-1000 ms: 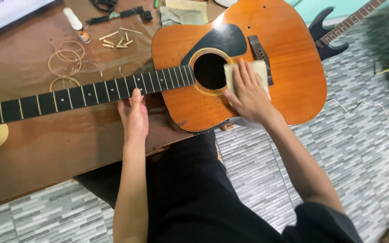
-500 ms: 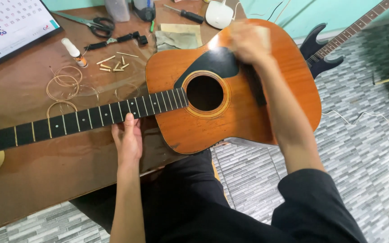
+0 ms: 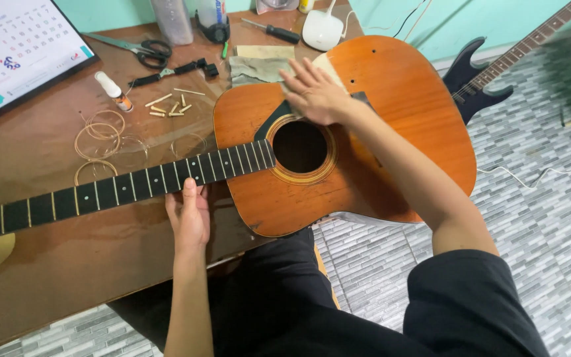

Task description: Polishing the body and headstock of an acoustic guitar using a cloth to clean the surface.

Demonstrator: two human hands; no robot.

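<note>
— Guitar position first: where does the acoustic guitar [image 3: 365, 145] lie from the hands?

— Flat on its back across the brown tabletop [image 3: 67, 264], long axis running left to right. The round orange-brown body sits to the right, partly overhanging the tabletop edge above the person's lap; the dark neck [image 3: 120, 188] with its pale frets stretches away to the left.

— Which of the 2 hands is nearer the body?

— The right hand [image 3: 315, 92]. It lies open and flat, fingers spread, pressing a pale folded cloth [image 3: 325, 66] onto the top just above the soundhole [image 3: 301, 147], beside the black pickguard. Nothing is gripped; the palm just bears down.

— And the left hand [image 3: 190, 215]?

— Under the near edge of the neck, close to where it joins the body, fingers loosely cupped against it, steadying rather than clutching.

— Surfaces?

— Glossy varnished wood, worn at the lower edge. No strings on the fretboard that I can see. Coiled wire strings [image 3: 104, 135] lie on the tabletop beyond the neck, near small pale bridge pins [image 3: 170, 106], scissors [image 3: 140, 47] and a screwdriver [image 3: 272, 28].
</note>
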